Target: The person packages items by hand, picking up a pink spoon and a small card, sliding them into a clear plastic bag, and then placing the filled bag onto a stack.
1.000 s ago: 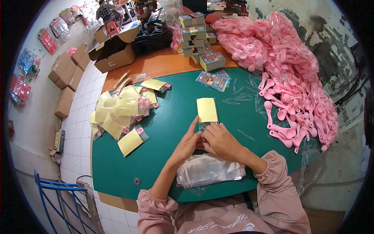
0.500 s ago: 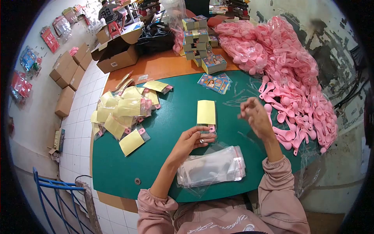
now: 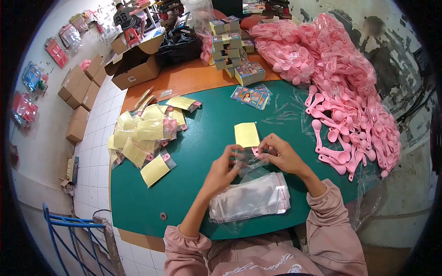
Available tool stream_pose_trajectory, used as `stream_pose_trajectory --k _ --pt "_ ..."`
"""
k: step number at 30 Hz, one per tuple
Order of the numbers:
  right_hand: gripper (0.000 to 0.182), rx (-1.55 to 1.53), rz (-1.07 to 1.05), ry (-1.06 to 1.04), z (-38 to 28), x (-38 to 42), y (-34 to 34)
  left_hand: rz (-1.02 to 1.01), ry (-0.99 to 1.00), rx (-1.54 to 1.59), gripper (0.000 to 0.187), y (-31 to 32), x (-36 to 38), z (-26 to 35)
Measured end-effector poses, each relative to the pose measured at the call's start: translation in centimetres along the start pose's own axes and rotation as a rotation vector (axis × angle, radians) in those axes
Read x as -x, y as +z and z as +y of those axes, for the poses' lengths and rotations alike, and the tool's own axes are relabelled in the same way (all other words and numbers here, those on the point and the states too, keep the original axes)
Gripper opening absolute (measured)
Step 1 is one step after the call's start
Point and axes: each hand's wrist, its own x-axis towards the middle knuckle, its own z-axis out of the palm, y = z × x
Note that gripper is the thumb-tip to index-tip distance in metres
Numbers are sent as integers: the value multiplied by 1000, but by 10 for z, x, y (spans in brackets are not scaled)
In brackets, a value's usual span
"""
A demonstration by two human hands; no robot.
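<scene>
A clear plastic bag with a yellow card (image 3: 247,135) inside lies in front of me on the green table, a bit of pink spoon handle (image 3: 255,150) showing at its near end. My right hand (image 3: 283,155) pinches the near right side of this bag between thumb and fingers. At the bag's near left corner, my left hand (image 3: 223,171) has its curled fingers on the clear plastic, slightly blurred. Just below the hands rests a stack of flat clear bags (image 3: 248,198). The fingers partly cover the bag's near end.
Filled bags with yellow cards (image 3: 147,129) lie heaped at left. Loose pink spoons (image 3: 338,154) and bulging bags of spoons (image 3: 331,60) fill the right. Printed cards (image 3: 251,95) and bundled card stacks (image 3: 248,72) sit behind, near an open carton (image 3: 136,73). A person (image 3: 125,18) sits far back.
My right hand has come down and left from beside the loose spoons to the bag's near end. My left hand's fingers have curled at the bag, whose card now sits slightly tilted.
</scene>
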Motion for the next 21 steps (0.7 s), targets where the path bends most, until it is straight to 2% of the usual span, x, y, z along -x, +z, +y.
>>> stream_pose_trajectory --k 2,4,5,7,8,9,10,13,17,19,21 --pt "14 -52 -31 9 6 -1 -2 39 132 -339 16 5 -1 -2" --pt "15 -317 -142 182 17 -3 -4 80 108 -303 14 4 -4 -9" --pt "15 -319 -141 184 17 -1 -5 102 82 -283 14 4 -4 -9" --pt "12 -477 -128 320 8 -2 -7 125 58 -264 14 2 -4 -7" --pt "12 -478 -129 321 9 -3 -4 111 67 -316 14 1 -3 -6" --pt "14 -448 -119 230 10 -3 2 96 75 -368 14 0 -3 -4" --pt "16 -419 -108 140 11 -3 5 95 72 -367 14 0 -3 -4" --pt "15 -376 -123 38 15 -2 1 76 11 -327 11 0 -3 1" --pt "14 -320 -159 88 11 -2 -1 121 -7 -283 14 -2 -4 3" --pt "15 -348 -117 299 14 -4 -1 118 -6 -274 14 -3 -4 3" --pt "15 -362 -61 275 12 -3 2 144 -63 -441 13 -3 -4 8"
